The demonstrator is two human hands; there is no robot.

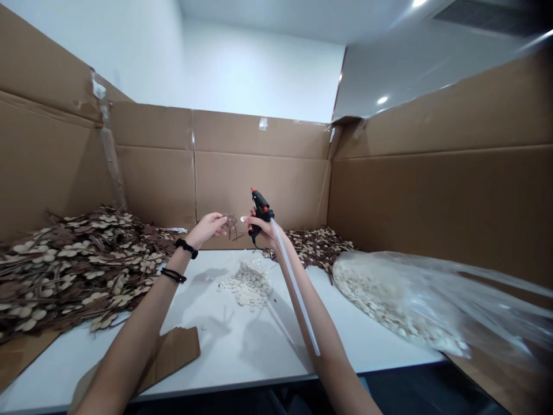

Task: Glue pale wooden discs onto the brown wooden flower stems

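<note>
My right hand (264, 228) grips a black glue gun (260, 208) with an orange tip pointing up and left; a long clear glue stick (296, 287) trails back along my forearm. My left hand (209, 226) pinches a small brown twig-like piece (232, 225) close to the gun's nozzle. Both hands are raised above the white table (242, 340), over a loose heap of small pale discs (248, 285). Black bands circle my left wrist.
A big pile of brown branches with pale discs (73, 262) fills the left side. A smaller brown pile (317, 242) lies at the back right, beside a clear bag of pale discs (406, 305). Cardboard walls (259, 173) enclose the table; a cardboard scrap (173, 351) lies near the front.
</note>
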